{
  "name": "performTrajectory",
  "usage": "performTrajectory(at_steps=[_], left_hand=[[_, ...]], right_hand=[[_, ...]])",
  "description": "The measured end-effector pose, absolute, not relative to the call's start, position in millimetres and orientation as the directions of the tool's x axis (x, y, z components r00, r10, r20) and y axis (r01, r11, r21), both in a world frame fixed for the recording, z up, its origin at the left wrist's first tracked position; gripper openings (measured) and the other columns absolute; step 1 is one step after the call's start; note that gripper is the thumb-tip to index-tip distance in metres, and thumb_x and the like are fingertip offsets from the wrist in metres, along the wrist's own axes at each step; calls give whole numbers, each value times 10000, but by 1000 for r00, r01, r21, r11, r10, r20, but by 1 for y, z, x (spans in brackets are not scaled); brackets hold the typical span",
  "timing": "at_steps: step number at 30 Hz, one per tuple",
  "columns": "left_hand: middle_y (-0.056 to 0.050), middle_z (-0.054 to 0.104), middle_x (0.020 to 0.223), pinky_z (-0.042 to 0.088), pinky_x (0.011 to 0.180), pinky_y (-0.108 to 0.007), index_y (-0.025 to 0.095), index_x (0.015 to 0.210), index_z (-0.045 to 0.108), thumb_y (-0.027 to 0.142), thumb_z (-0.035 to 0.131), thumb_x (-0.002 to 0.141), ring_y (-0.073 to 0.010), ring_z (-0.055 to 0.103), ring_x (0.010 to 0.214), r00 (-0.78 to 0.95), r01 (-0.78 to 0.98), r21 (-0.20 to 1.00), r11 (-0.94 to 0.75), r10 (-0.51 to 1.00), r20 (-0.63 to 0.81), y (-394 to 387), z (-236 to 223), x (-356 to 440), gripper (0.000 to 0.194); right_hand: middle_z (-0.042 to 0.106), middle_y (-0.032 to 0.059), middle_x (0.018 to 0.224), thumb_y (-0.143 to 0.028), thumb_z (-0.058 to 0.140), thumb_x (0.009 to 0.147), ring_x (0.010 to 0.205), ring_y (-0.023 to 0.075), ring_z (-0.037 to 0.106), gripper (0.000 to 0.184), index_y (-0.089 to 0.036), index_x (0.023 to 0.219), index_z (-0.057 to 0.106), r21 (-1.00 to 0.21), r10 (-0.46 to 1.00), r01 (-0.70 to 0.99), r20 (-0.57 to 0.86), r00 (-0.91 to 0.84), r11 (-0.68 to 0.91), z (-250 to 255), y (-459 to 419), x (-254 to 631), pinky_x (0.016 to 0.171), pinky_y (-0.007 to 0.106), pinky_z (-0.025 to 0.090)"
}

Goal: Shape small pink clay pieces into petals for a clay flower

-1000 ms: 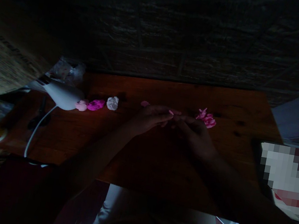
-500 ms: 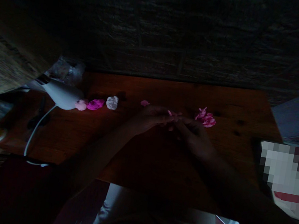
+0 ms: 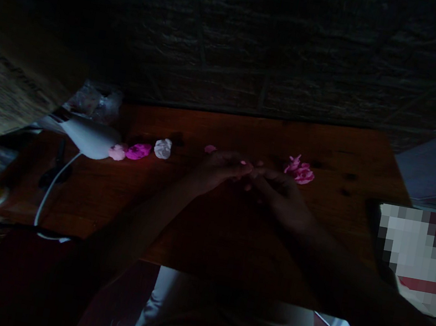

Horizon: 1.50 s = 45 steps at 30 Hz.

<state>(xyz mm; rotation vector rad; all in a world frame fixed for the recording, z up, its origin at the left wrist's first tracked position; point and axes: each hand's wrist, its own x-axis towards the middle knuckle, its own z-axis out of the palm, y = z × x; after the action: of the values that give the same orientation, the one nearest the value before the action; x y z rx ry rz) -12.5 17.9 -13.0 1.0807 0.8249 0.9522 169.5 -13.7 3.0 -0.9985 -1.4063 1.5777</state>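
Observation:
Over the middle of the wooden table [image 3: 198,227], my left hand [image 3: 220,172] and my right hand [image 3: 280,193] meet at the fingertips. Between them shows a small piece of pink clay [image 3: 244,162], pinched by both hands and mostly covered by the fingers. A flat pink clay piece [image 3: 209,149] lies just behind my left hand. Beyond my right hand sits a pink clay flower [image 3: 301,172] with ruffled petals. To the left, a white lump [image 3: 162,148], a magenta lump [image 3: 138,151] and a pale pink lump [image 3: 117,151] rest in a row.
A white lamp-like object [image 3: 91,138] with a white cable [image 3: 46,194] lies at the left, near clear plastic wrapping [image 3: 96,102] and dark scissors [image 3: 56,171]. A large carton [image 3: 9,76] juts in at left. A dark wall [image 3: 272,49] runs behind the table. The light is dim.
Less of the pink clay shows between my fingertips now. Both hands stay in nearly the same place, and the view has shifted only slightly.

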Motion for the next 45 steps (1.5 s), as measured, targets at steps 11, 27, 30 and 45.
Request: performTrajectory(at_steps=[11,27,30,45], left_hand=[[-58,762,1082,509,699,-288,140,659,546,366,923,612,-117,675,755,398,-289,937,198,915,-71,16,-11,-10,442],[-75,768,1005,452,650,-261,179,921,791,509,824,739,-107,619,689,447,-196,964,178,892,-74,17,-9,-13,378],[-84,765,1006,465,670,-268,179,968,795,521,792,775,-117,639,706,474,-199,957,210,875,-93,16,-9,-13,392],[-78,758,1038,450,636,-251,201,986,801,548,798,757,-98,617,680,482,-244,943,227,872,-85,15,-8,-12,416]], right_hand=[[677,18,775,-557,698,858,592,98,509,363,-201,884,759,-992,922,-76,-68,-382,-105,2,-14,171,517,230,392],[674,17,798,-550,742,830,626,100,535,364,-200,931,750,-984,918,-111,-86,-386,-139,4,-14,168,524,220,410],[670,11,792,-527,744,839,597,86,509,334,-198,897,751,-981,916,-128,-84,-392,-145,3,-14,169,515,216,401],[666,16,792,-510,753,835,641,105,543,322,-189,863,735,-981,922,-136,-80,-378,-141,3,-14,168,535,220,416]])
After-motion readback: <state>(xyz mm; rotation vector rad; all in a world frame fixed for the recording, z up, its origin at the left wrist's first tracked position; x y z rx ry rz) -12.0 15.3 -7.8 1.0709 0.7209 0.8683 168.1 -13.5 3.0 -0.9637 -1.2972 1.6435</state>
